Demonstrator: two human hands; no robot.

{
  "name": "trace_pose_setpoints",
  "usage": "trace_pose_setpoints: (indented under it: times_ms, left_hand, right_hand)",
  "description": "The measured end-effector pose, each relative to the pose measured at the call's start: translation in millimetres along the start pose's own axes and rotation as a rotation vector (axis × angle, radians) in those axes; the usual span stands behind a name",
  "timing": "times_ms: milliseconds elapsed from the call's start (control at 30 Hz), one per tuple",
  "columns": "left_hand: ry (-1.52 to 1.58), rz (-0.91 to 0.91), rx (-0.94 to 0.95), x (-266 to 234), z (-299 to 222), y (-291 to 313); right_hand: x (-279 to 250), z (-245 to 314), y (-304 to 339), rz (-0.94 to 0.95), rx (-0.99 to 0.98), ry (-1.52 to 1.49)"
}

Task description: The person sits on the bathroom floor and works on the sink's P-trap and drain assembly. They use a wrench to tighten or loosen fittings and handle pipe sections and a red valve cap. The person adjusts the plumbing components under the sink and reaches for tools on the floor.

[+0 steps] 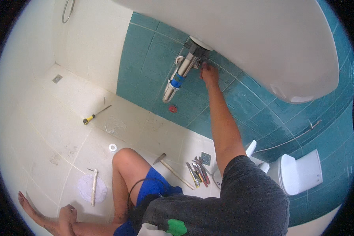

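Under a white washbasin (240, 35), my right hand (209, 74) reaches up with its fingers closed around a small metal valve (196, 65) at the teal wall. Right beside it, a chrome drain pipe (187, 65) slants down from the basin's underside, with a blue band (177, 80) around it. A white ring (179, 59) and a red round piece (173, 109) show on the wall nearby. At the lower left, my left hand (68, 215) rests by my shin, its fingers curled. Whatever it may hold is hidden.
On the pale tiled floor lie a yellow-handled screwdriver (91, 118), a roll of white tape (113, 148), a hammer (171, 169), several hand tools (198, 173) and a white tube (94, 187) on a plastic bag (86, 189). A toilet (289, 173) stands at right.
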State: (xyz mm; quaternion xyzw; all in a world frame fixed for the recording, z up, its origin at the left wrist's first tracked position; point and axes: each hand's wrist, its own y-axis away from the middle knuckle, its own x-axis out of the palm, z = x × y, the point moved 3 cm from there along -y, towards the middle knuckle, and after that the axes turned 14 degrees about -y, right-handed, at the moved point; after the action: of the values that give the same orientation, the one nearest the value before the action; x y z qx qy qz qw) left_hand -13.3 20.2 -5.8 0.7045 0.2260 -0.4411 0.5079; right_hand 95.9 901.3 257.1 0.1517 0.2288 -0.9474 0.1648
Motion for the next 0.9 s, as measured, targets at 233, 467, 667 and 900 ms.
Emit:
trace_pose_setpoints:
  times_ms: [233,467,667,900]
  left_hand:
    - [-0.049,0.09,-0.015,14,7,-16]
    - [0.008,0.151,0.03,24,15,-35]
    - [0.47,0.001,-0.001,20,38,-14]
    - [0.34,-0.46,-0.197,26,94,30]
  right_hand:
    - [-7,-5,-2,-0.206,-0.35,0.32]
    - [-16,5,10,-0.294,-0.607,0.35]
    - [25,-96,112,-0.138,-0.214,0.356]
    - [123,-211,188,-0.03,0.251,0.28]
